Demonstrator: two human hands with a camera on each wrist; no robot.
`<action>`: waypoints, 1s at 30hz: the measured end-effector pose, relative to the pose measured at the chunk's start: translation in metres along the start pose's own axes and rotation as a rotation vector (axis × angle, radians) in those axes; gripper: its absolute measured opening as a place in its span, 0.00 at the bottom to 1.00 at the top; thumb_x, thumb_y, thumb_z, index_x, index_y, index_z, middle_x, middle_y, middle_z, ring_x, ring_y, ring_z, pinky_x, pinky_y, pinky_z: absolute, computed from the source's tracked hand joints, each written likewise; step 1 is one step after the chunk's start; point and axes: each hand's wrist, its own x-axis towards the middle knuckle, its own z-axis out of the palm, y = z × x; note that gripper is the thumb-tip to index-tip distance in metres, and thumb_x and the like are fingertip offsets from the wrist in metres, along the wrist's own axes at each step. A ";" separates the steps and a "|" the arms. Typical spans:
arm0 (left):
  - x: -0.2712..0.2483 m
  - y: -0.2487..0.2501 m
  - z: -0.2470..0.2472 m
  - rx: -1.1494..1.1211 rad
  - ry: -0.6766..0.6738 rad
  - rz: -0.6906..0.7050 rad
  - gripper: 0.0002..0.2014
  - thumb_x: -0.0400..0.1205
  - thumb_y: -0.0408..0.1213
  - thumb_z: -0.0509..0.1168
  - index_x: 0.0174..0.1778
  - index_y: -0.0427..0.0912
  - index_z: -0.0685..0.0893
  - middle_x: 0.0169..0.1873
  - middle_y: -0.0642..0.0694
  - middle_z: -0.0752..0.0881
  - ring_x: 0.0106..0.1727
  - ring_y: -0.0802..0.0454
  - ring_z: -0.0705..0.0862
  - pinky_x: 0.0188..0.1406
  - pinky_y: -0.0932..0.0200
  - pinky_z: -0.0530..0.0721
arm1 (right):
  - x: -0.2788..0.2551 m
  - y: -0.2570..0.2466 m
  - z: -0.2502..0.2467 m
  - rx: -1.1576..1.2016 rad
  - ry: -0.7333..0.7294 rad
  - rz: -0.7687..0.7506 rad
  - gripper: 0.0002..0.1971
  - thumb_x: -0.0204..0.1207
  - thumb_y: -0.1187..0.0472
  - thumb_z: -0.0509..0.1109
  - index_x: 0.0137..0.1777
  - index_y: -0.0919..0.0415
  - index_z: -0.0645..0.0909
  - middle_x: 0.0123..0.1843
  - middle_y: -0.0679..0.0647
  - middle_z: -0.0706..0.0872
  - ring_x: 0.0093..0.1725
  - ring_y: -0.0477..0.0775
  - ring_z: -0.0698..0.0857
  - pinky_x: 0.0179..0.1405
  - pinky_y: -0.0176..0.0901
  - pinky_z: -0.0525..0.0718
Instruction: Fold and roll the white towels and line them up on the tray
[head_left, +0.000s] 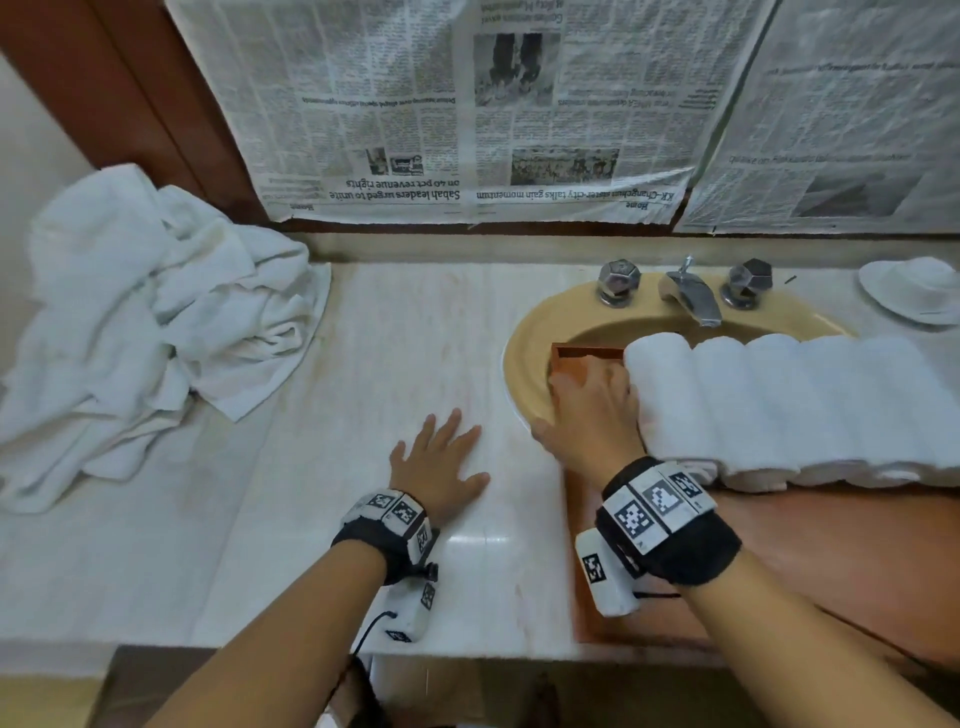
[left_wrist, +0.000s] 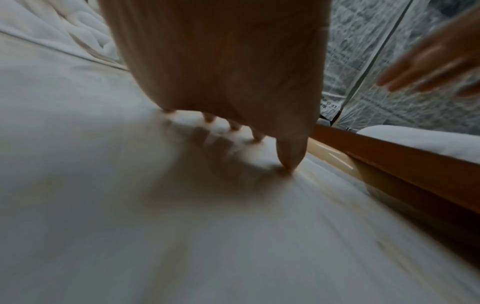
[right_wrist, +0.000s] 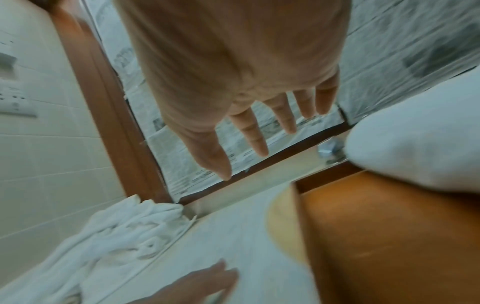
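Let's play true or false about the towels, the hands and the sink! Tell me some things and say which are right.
1. The left hand lies flat on the counter. True.
2. The right hand grips a towel. False: its fingers are straight and hold nothing, beside the leftmost rolled towel.
3. The rolled towels lie side by side on the wooden tray. True.
4. The pile of unfolded towels is in the sink. False: it lies on the counter, far left.
5. The faucet is pouring water. False: no water shows.
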 end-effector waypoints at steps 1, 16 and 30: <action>-0.006 -0.009 0.000 0.004 0.010 0.023 0.34 0.83 0.62 0.52 0.84 0.64 0.46 0.84 0.60 0.36 0.85 0.53 0.36 0.81 0.36 0.42 | 0.002 -0.017 0.005 0.003 -0.016 -0.036 0.24 0.76 0.43 0.64 0.70 0.51 0.73 0.75 0.58 0.64 0.73 0.63 0.60 0.71 0.56 0.65; -0.055 -0.257 -0.102 -0.234 0.151 -0.027 0.18 0.84 0.51 0.63 0.68 0.51 0.83 0.68 0.51 0.82 0.67 0.53 0.79 0.67 0.56 0.75 | 0.057 -0.207 0.139 -0.047 -0.387 0.017 0.40 0.81 0.36 0.57 0.85 0.47 0.41 0.86 0.55 0.34 0.84 0.68 0.38 0.79 0.72 0.50; 0.000 -0.382 -0.211 -0.086 0.507 -0.400 0.35 0.82 0.48 0.64 0.81 0.38 0.60 0.81 0.38 0.58 0.77 0.33 0.60 0.71 0.39 0.69 | 0.065 -0.235 0.151 -0.110 -0.412 0.175 0.57 0.52 0.13 0.26 0.81 0.42 0.27 0.83 0.54 0.25 0.82 0.72 0.32 0.78 0.75 0.46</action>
